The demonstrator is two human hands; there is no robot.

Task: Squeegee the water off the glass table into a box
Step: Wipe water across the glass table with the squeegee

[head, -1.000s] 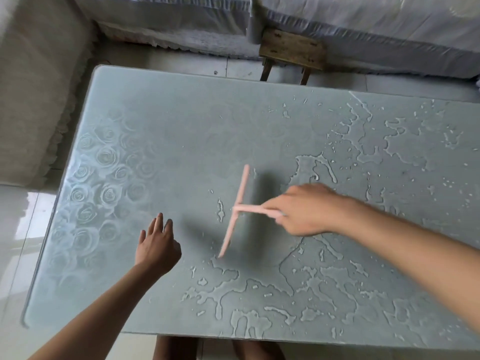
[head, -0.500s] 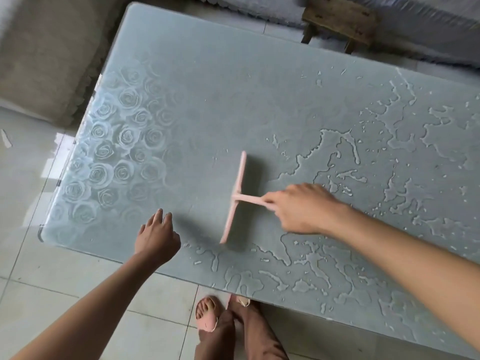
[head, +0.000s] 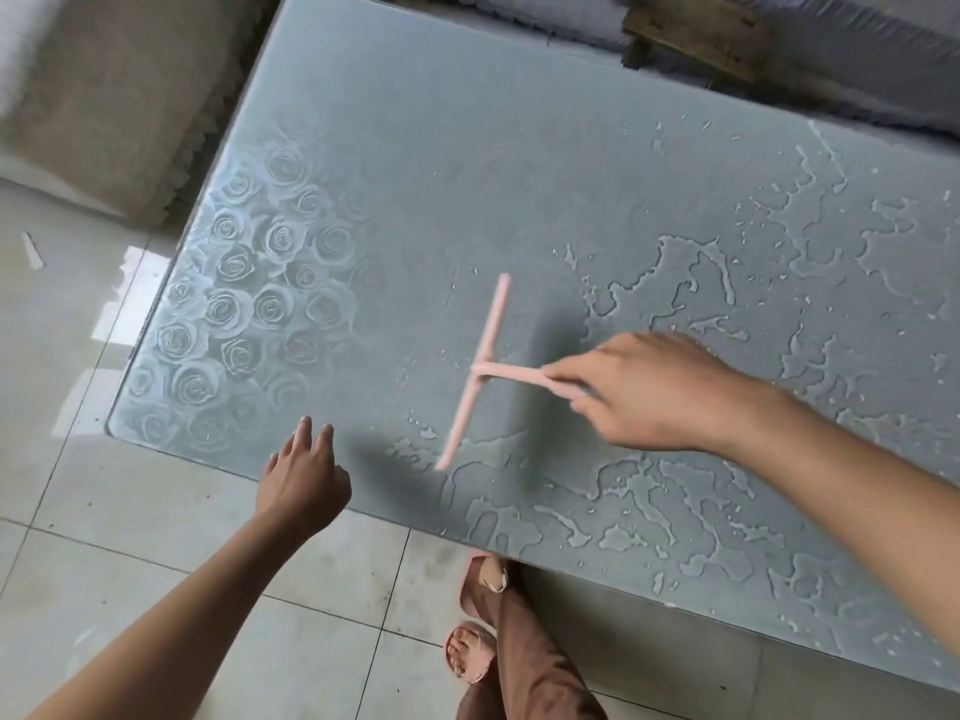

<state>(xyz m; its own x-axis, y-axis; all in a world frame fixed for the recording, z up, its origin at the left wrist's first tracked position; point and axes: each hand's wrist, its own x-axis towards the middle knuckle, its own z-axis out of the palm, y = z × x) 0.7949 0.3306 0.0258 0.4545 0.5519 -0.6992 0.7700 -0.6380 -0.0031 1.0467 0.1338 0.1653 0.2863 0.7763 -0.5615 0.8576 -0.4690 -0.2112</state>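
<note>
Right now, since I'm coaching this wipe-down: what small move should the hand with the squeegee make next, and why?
Probably lower the squeegee onto the glass table and draw it rightward: the right hand grips its handle, its shadow lies apart from it, and the water lies right. No box shows.

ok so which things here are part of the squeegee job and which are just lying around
In the job: pink squeegee, gripped by the right hand; water; glass table.
Lying about: wooden stool beyond the table; pale scrap on the floor; beige covered furniture at the left.
</note>
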